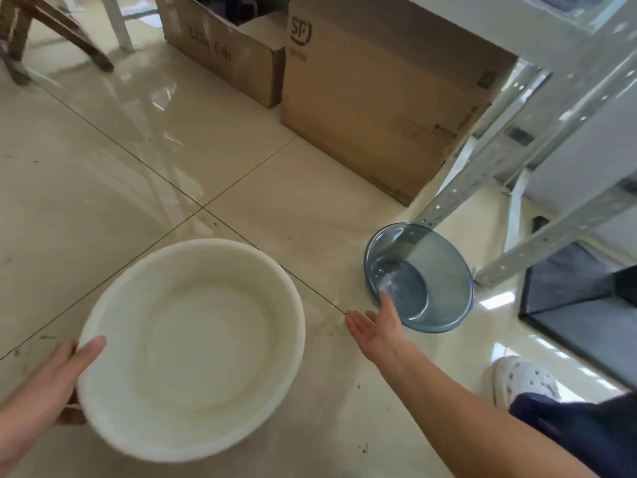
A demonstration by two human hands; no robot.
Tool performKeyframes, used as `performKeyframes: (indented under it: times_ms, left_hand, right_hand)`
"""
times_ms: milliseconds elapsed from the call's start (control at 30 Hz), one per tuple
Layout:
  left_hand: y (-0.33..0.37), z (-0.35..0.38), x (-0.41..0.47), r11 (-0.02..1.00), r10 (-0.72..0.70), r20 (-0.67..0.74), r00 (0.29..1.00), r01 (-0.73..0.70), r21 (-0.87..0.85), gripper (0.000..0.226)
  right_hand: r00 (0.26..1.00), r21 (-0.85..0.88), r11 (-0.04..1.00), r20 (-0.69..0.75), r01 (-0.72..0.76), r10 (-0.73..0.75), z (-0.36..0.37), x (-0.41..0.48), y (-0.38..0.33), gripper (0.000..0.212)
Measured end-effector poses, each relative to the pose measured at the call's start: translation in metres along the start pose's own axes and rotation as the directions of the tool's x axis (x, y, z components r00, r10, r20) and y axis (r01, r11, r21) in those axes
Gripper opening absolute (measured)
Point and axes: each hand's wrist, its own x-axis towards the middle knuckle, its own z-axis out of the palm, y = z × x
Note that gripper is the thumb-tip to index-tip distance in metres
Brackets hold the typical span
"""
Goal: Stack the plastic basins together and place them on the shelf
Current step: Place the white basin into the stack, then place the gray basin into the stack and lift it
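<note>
Head view shows two plastic basins at floor level, near the foot of a metal shelf. White basin: large, opaque, upright, gripped at its near-left rim by the left hand — thumb over the lip, fingers curled beneath; whether it rests on the tiled floor or is just lifted, motion blur prevents saying. Blue basin: smaller, translucent, empty, tilted against the shelf leg. Right hand is spread, palm up, fingertips at the blue basin's near rim, not yet closed on it.

Assessment: both basins appear light, thin-walled and somewhat flexible, with smooth sides likely to slip. The rolled rim is the sound purchase — thumb inside, fingers under. The blue one should nest inside the white.
</note>
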Motion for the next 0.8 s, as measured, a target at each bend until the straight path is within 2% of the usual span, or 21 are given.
performKeyframes:
  times_ms: [67,100,167,267,400,467,533,600,667,800]
  left_hand:
    - [-0.062,-0.027,0.067,0.999,-0.046,-0.006,0.999,0.046,-0.022,0.090]
    - [-0.087,-0.035,0.096,0.997,-0.056,-0.002,0.998,0.056,-0.045,0.103]
    - [-0.110,-0.042,0.135,0.994,-0.062,0.022,0.998,0.064,-0.093,0.109]
    - [-0.120,-0.036,0.143,0.990,-0.079,0.020,0.997,0.081,-0.118,0.101]
    - [-0.099,-0.046,0.123,0.991,-0.039,0.033,0.999,0.043,-0.124,0.093]
    - [-0.045,-0.017,0.060,0.991,-0.011,0.025,1.000,0.014,-0.130,0.074]
    - [0.001,0.008,0.004,0.996,0.037,0.022,0.999,-0.035,-0.079,0.047]
    - [0.015,0.017,-0.017,0.997,0.066,0.055,0.996,-0.064,-0.039,0.038]
    - [0.018,0.017,-0.022,0.997,0.080,0.061,0.995,-0.079,-0.027,0.040]
    - [0.019,0.009,-0.021,0.996,0.062,0.023,0.998,-0.060,-0.070,0.038]
  right_hand:
    - [0.997,0.080,0.996,-0.061,0.051,-0.046,-0.016,0.014,-0.013,0.080]
    - [0.993,0.110,0.990,-0.092,0.090,-0.080,-0.021,0.019,-0.018,0.072]
    - [0.980,0.160,0.974,-0.148,0.159,-0.136,-0.026,0.024,-0.026,0.050]
    - [0.974,0.147,0.969,-0.139,0.200,-0.180,-0.022,0.019,-0.029,0.040]
    - [0.959,0.081,0.959,0.061,0.270,-0.275,0.013,-0.017,-0.027,0.023]
    - [0.925,-0.010,0.946,0.213,0.325,-0.316,0.033,-0.038,-0.026,0.014]
    - [0.867,-0.155,0.905,0.387,0.396,-0.313,0.052,-0.059,-0.024,0.015]
    - [0.804,-0.344,0.802,0.535,0.489,-0.261,0.068,-0.080,-0.019,0.019]
    - [0.747,-0.502,0.638,0.640,0.584,-0.179,0.080,-0.103,-0.012,0.021]
    - [0.696,-0.653,0.293,0.716,0.698,-0.062,0.089,-0.125,0.011,0.021]
